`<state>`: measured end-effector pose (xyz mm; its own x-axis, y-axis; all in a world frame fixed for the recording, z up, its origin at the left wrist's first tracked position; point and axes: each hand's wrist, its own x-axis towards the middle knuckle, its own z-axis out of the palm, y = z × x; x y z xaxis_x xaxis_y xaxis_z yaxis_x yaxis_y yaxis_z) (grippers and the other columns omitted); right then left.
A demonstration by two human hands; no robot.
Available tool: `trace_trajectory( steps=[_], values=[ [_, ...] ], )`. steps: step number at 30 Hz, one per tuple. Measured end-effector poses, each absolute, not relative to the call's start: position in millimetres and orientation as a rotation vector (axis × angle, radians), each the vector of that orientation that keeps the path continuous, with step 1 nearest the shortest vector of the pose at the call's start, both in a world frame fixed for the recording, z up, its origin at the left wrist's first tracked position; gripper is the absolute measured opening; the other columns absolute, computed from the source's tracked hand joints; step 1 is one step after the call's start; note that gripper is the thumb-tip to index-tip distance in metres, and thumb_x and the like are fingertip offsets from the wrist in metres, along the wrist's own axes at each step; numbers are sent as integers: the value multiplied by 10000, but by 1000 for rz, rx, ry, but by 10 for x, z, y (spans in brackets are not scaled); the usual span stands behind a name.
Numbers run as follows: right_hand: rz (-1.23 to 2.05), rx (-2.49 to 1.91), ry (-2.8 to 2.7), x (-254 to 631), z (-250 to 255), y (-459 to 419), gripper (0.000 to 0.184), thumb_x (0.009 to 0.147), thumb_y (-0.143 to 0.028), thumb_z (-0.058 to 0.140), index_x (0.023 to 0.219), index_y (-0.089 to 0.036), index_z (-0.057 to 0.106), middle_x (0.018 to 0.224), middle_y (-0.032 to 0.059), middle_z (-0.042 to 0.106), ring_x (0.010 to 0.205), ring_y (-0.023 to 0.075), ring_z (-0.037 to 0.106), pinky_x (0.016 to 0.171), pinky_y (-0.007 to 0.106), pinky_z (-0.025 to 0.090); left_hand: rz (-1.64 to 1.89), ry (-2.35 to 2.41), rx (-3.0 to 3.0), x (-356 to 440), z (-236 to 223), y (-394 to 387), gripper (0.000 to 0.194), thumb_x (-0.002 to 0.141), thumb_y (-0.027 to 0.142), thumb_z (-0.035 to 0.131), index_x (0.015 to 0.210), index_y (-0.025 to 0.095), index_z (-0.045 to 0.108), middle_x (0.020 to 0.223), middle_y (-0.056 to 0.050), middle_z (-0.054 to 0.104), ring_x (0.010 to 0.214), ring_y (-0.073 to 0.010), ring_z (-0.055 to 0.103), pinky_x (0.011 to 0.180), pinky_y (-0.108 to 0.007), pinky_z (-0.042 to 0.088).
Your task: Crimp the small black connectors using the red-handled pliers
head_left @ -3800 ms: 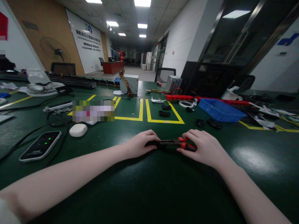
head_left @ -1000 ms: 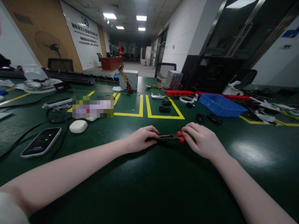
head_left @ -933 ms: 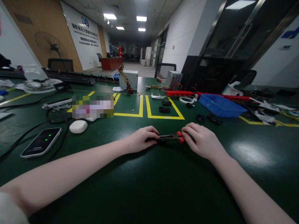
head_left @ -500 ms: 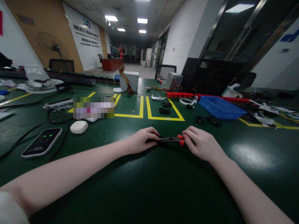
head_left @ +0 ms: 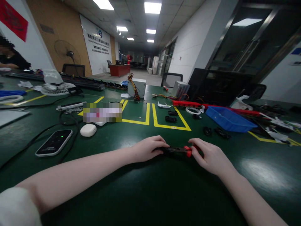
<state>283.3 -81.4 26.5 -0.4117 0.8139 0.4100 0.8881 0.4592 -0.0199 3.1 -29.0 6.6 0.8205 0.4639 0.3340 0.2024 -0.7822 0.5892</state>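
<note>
My right hand (head_left: 207,154) is closed on the red handles of a pair of pliers (head_left: 178,150), whose dark jaws point left. Facing it, my left hand (head_left: 148,148) pinches a small black part (head_left: 166,151) at the tips of the jaws. Fingers cover much of that part, so its kind cannot be made out. Both hands are low over the green table (head_left: 150,194), close in front of me. Beyond them, two black pieces (head_left: 171,119) lie inside a yellow-taped box.
To the right are a blue tray (head_left: 229,119) and black pieces (head_left: 222,133). A white rounded case (head_left: 88,130) and a phone-like device (head_left: 54,143) with a cable lie left. Farther back stand metal power supply boxes (head_left: 138,88). A person (head_left: 13,58) sits at far left.
The camera view has shifted, so the whole scene sits lower and further right. Both hands keep their hold on the pliers and the black part.
</note>
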Motion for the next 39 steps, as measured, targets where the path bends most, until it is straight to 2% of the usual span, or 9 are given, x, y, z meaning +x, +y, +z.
trace_trajectory(
  steps=[15,20,27,34,39],
  values=[
    [-252,-1473,-2360,2870,296,-810,217,920,-329,421,935,-216,605,865,44,668,681,166,629,583,285,475,656,487,2509,47,90,-309,380,905,78,547,1265,199,565,1236,-89,565,1087,-208,596,950,-367,488],
    [-194,-1509,-2422,2845,301,-819,267,933,-419,431,899,-217,603,880,51,631,680,160,605,587,287,461,668,494,2513,53,66,-296,384,910,95,547,1281,193,554,1241,-93,579,1105,-208,595,962,-359,481],
    [-200,-1538,-2442,2822,311,-833,325,850,-534,554,849,-210,583,856,40,588,684,160,581,592,284,447,681,491,2522,64,45,-292,351,918,129,546,1266,170,559,1239,-90,612,1124,-197,586,983,-340,465],
    [-255,-1524,-2460,2809,293,-830,287,868,-486,537,832,-204,580,813,32,576,643,149,557,571,275,416,633,656,2677,75,56,-314,298,946,230,540,1241,212,578,1199,-69,630,1107,-236,578,957,-424,418],
    [-248,-1514,-2440,2815,291,-814,279,846,-484,557,805,-209,577,800,30,577,634,149,560,559,271,407,604,669,2684,73,84,-335,322,935,212,560,1257,215,564,1200,-66,619,1096,-223,570,956,-391,418]
  ],
)
